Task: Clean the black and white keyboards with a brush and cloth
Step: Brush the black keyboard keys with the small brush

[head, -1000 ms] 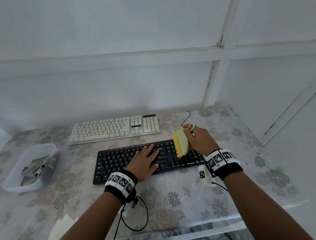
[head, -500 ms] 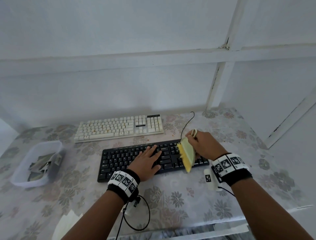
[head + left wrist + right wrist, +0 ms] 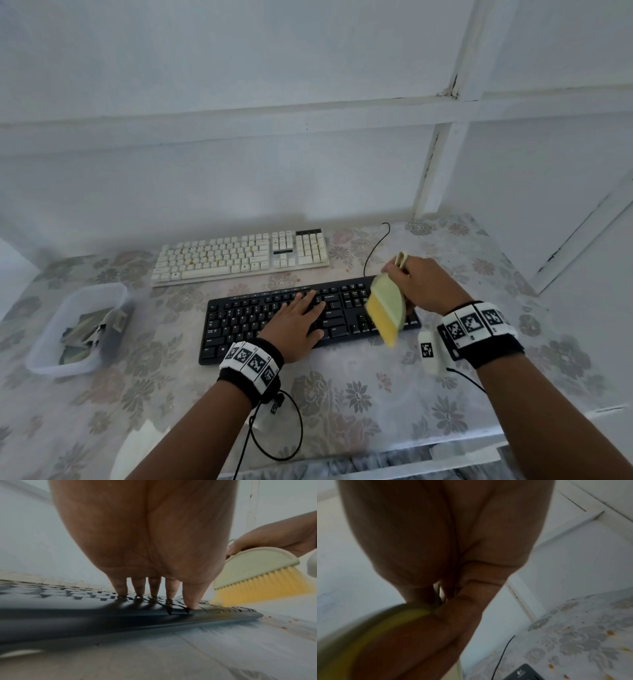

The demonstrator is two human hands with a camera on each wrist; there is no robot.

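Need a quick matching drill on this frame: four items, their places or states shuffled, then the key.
Items
1. black keyboard
2. white keyboard
3. brush
4. plastic tub

States
A. at the table's left edge, holding scraps
B. gripped by the right hand
C. far row, untouched
D. under the flat left hand

Pairs: 1-D, 2-C, 3-B, 4-A

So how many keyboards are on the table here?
2: the black keyboard nearest the person, under the left hand, and the white keyboard just behind it, untouched.
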